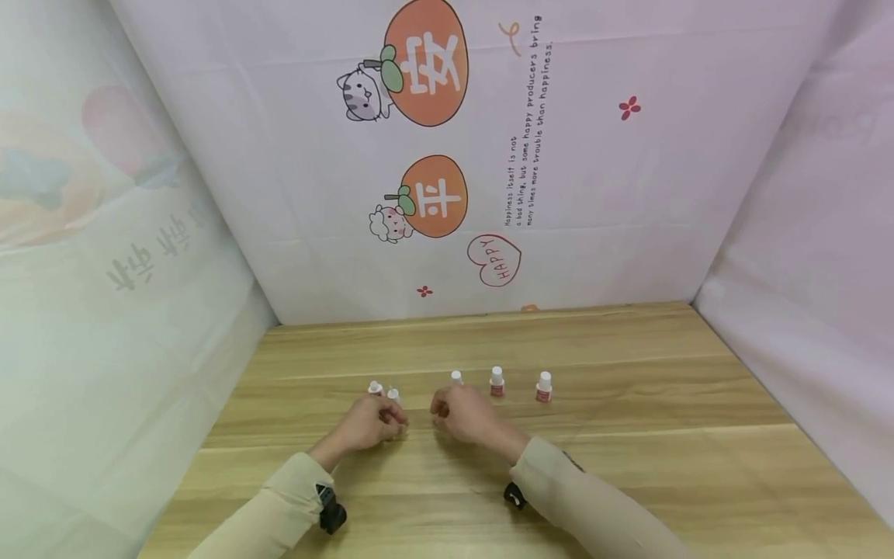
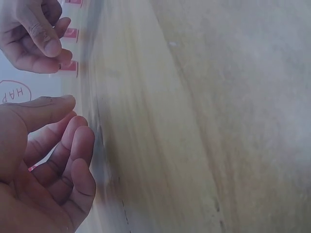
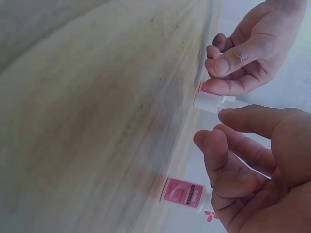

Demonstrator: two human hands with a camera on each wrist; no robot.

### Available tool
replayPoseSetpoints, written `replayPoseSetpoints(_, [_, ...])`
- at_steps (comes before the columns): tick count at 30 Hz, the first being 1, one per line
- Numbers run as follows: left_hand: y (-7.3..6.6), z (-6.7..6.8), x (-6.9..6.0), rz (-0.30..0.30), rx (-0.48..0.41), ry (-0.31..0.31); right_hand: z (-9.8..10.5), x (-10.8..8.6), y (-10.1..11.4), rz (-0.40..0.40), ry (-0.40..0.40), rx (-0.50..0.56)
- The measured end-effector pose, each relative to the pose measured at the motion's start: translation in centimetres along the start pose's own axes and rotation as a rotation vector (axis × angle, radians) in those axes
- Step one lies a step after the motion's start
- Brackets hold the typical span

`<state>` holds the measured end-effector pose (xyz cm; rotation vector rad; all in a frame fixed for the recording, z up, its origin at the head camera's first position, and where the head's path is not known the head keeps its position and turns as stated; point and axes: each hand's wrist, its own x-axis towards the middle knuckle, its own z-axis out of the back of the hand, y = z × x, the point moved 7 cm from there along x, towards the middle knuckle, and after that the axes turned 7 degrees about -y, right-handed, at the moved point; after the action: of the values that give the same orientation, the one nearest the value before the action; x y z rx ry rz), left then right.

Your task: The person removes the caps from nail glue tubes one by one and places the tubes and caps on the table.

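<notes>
My left hand [image 1: 366,423] hovers low over the table beside two small white bottles, its fingers loosely bent and nothing visible between them. One is a capped bottle [image 1: 375,387]; the other bottle [image 1: 394,395] shows a thin tip on top. The hand partly hides both. To the right, my right hand [image 1: 468,413] stands in front of a white-capped bottle [image 1: 456,377], covering its lower part. In the right wrist view its thumb and fingertips are apart, with a pink-labelled bottle [image 3: 182,192] beyond them. Neither hand visibly touches a bottle.
Two more white-capped bottles with pinkish-red labels, a nearer-middle bottle [image 1: 497,382] and a rightmost bottle [image 1: 544,387], stand upright right of my right hand. The wood-grain table [image 1: 433,497] is bounded by a printed back cloth [image 1: 594,233] and cloth sides.
</notes>
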<state>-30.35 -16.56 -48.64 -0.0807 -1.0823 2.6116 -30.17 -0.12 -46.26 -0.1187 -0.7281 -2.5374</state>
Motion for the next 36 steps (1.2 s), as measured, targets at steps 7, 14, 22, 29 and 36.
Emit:
replayPoseSetpoints(7, [-0.2,-0.4,0.2,-0.015,0.001,0.006,0.4,-0.4,-0.9,-0.015,-0.005,0.021])
replayPoseSetpoints(14, [-0.3,-0.7,0.2,-0.024,0.005,0.002,1.0,-0.8,-1.7,-0.024,-0.026,0.017])
replayPoseSetpoints(22, [-0.6,-0.9,0.2,-0.028,0.008,-0.001,1.7,-1.2,-2.2,-0.032,-0.054,0.01])
replayPoseSetpoints(29, [-0.7,-1.5,0.3,-0.033,-0.016,0.013,2.3,-1.3,-2.7,-0.021,-0.104,0.014])
replayPoseSetpoints(36, [-0.7,-2.1,0.6,-0.005,-0.034,0.024,2.7,-1.4,-3.8,-0.082,-0.099,0.01])
